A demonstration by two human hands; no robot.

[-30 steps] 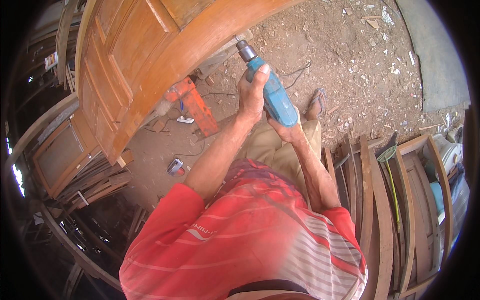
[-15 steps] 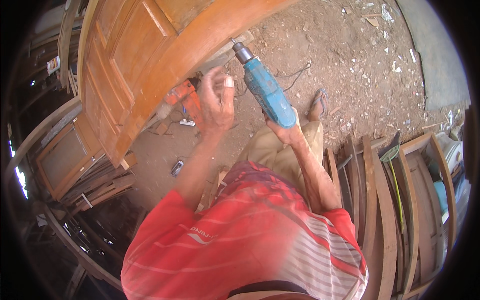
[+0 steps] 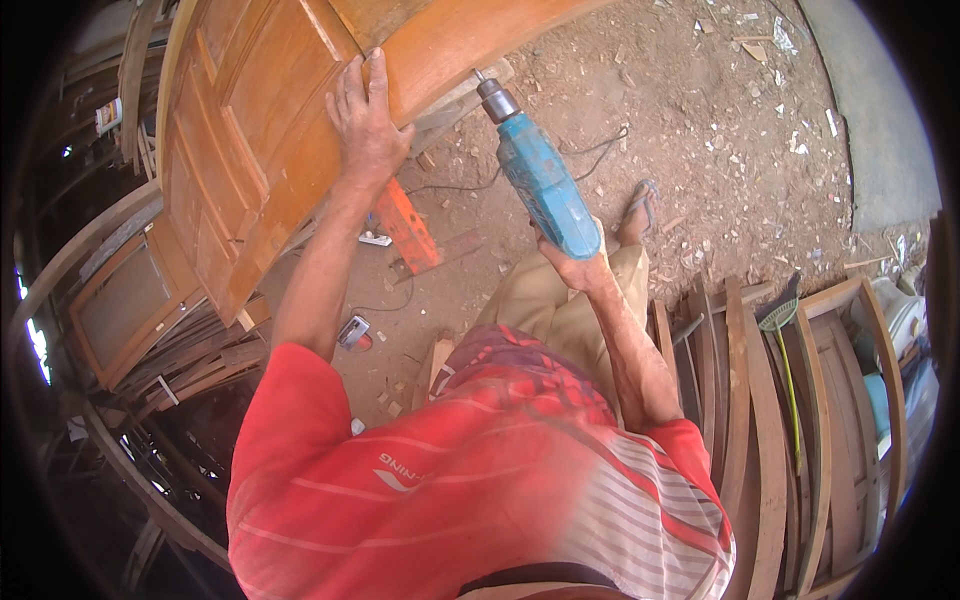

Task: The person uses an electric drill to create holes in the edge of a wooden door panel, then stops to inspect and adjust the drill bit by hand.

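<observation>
A blue power drill (image 3: 545, 185) is gripped at its rear by my right hand (image 3: 575, 262), whose fingers are partly hidden under the body. Its bit meets, or nearly meets, the edge of a varnished wooden panel door (image 3: 300, 185); I cannot tell whether it has entered the wood. On the face of that door my left hand (image 3: 367, 125) lies flat, fingers stretched out near the raised moulding. Below the door edge, an orange metal piece (image 3: 407, 228) shows on the ground beside my left forearm.
A dark cord (image 3: 600, 150) trails over the dirt floor (image 3: 700, 120), which is strewn with chips. Wooden frames (image 3: 770, 430) lean at the right beside a green mesh-headed tool (image 3: 780, 315). Timber pieces (image 3: 205, 370) are stacked at the left. A small device (image 3: 353, 333) lies by my left arm.
My left hand has moved up and left from beside the door edge onto the door's face. The drill has shifted slightly in view, still at the edge. More of the orange piece now shows.
</observation>
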